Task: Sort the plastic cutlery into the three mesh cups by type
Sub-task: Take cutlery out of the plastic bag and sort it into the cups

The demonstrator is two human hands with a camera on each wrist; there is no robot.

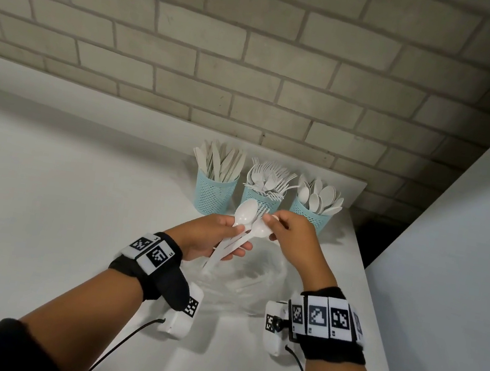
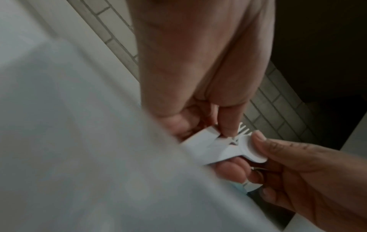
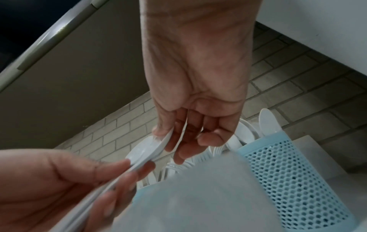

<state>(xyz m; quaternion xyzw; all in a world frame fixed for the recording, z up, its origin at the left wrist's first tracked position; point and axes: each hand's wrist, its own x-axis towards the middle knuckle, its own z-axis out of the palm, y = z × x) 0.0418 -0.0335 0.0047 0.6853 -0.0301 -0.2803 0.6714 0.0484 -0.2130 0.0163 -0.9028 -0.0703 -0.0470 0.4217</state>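
Observation:
Three light-blue mesh cups stand in a row by the brick wall: the knife cup [image 1: 215, 195], the fork cup [image 1: 262, 202] and the spoon cup [image 1: 312, 217] [image 3: 298, 180]. In front of them my left hand [image 1: 236, 238] [image 2: 228, 150] grips a small bundle of white cutlery by the handles: two spoons [image 1: 246, 212] and a fork [image 1: 263, 209] [image 2: 244, 130]. My right hand [image 1: 273, 224] [image 3: 168, 144] pinches the bowl of the nearer spoon [image 1: 260, 230] [image 2: 252, 150] [image 3: 147, 150] between thumb and fingers.
A clear plastic container [image 1: 253, 310] lies on the white table [image 1: 61, 189] under my hands, with a few white pieces faintly visible inside. The table's right edge [image 1: 362, 266] runs close to the spoon cup. A white panel [image 1: 466, 250] rises on the right.

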